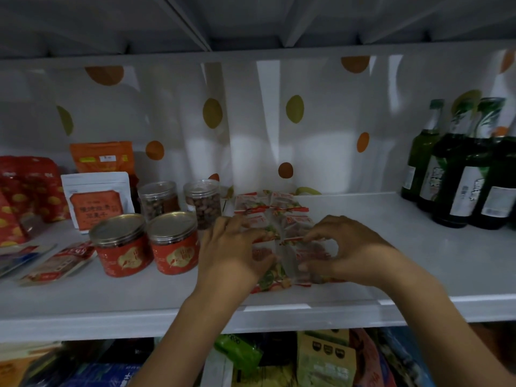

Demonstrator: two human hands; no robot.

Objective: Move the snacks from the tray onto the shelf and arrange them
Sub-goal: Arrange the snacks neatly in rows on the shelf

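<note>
Left hand (234, 248), right hand (352, 248): fingers curled.

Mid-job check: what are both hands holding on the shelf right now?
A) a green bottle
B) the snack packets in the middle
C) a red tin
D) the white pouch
B: the left hand and the right hand both grip the snack packets on the shelf; the red tins and green bottles stand apart, untouched.

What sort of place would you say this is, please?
Probably a small shop or stockroom: a long white shelf holds red jars with gold lids, dark green glass bottles, and clear red-printed snack packets.
</note>
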